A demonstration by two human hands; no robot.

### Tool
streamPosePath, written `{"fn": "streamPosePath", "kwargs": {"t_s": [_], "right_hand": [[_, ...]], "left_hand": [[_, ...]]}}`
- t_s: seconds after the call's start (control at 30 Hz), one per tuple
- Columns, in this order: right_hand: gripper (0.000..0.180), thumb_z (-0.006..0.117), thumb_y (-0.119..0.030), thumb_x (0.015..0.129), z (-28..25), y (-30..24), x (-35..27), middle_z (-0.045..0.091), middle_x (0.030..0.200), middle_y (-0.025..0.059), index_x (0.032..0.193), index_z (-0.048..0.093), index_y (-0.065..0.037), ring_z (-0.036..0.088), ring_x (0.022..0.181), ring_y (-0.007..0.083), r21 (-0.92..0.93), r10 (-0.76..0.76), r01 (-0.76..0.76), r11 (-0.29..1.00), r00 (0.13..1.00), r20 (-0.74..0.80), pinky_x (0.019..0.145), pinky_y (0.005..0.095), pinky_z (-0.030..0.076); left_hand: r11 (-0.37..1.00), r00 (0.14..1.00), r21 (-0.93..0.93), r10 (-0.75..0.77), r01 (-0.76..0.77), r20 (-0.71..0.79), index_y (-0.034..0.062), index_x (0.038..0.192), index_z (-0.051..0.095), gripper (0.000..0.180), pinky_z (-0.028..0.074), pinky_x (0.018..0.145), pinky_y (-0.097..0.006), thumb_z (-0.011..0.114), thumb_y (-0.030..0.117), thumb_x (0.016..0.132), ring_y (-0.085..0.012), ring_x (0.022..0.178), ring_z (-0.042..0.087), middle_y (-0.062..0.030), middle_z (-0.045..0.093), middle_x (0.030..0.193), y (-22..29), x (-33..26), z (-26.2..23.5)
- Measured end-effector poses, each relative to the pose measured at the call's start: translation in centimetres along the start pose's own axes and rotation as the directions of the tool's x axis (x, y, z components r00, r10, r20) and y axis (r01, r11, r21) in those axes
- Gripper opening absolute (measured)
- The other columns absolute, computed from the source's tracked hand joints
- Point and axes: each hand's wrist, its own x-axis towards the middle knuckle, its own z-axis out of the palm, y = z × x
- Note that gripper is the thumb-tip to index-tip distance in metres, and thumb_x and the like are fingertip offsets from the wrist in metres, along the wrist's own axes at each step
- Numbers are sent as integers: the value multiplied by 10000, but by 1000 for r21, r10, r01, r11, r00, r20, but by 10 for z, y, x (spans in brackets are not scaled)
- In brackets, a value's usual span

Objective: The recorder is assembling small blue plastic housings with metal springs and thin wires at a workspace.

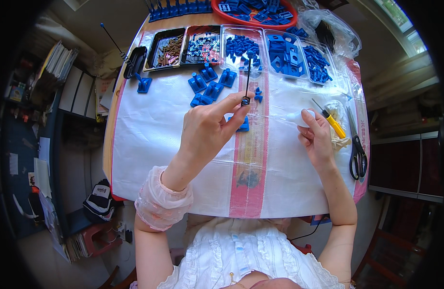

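My left hand pinches a small black coil spring between thumb and fingertips. Out of the spring rises a thin black rod, upright, with a blue tip. My right hand is closed round a small white squeeze bottle, its narrow nozzle pointing left toward the spring. Just below my left fingertips a blue plastic bracket lies partly hidden. Small blue pieces lie beside the rod, and several blue brackets are grouped farther left.
Trays along the back hold brass-coloured screws, nuts, and blue parts. Behind them stands a red basin. A yellow-handled screwdriver, crumpled tissue and black-handled scissors lie at right. Another spring rod leans at far left.
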Motion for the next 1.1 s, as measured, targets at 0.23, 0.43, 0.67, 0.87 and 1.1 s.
{"fn": "streamPosePath", "kwargs": {"t_s": [0.23, 0.43, 0.67, 0.87, 1.1], "right_hand": [[116, 695, -193, 959, 0, 0, 1, 469, 715, -118, 937, 587, -159, 328, 530, -18, -4, -13, 13, 1000, 1000, 17, 452, 187, 208], [115, 698, -197, 958, 0, 0, 0, 500, 733, -116, 942, 590, -160, 352, 535, -21, -2, -7, 7, 1000, 1000, 17, 457, 182, 219], [121, 705, -202, 954, 3, -1, -1, 538, 765, -111, 955, 591, -161, 370, 545, -22, -18, 10, -10, 1000, 1000, -6, 464, 179, 229], [124, 707, -202, 953, -1, -1, 0, 532, 761, -110, 968, 592, -160, 368, 544, -21, -11, 5, -4, 1000, 1000, 20, 467, 181, 230], [122, 705, -211, 955, 0, -1, 0, 525, 755, -110, 962, 595, -158, 363, 542, -22, -8, -4, 4, 1000, 1000, 21, 465, 179, 229]], "left_hand": [[1000, 1000, 17, -14, 14, 5, 126, 1163, 727, 214, 405, 446, -217, 668, 127, 958, -81, 502, 608, -74, 760, 817, -1, 0, -1], [1000, 1000, 7, -8, 8, 6, 124, 1164, 727, 214, 406, 447, -216, 668, 128, 959, -81, 500, 606, -70, 759, 813, -1, 0, 0], [1000, 1000, 1, -27, 27, 14, 120, 1166, 727, 221, 411, 454, -216, 673, 119, 952, -81, 499, 603, -70, 760, 822, 0, 0, -1], [1000, 1000, -16, -7, 7, 0, 116, 1166, 726, 221, 419, 458, -218, 671, 116, 953, -82, 503, 606, -70, 761, 826, -2, 0, 1], [1000, 1000, -8, -17, 17, -5, 116, 1163, 728, 219, 419, 456, -216, 674, 116, 951, -79, 503, 606, -76, 762, 829, -2, -1, 0]]}}
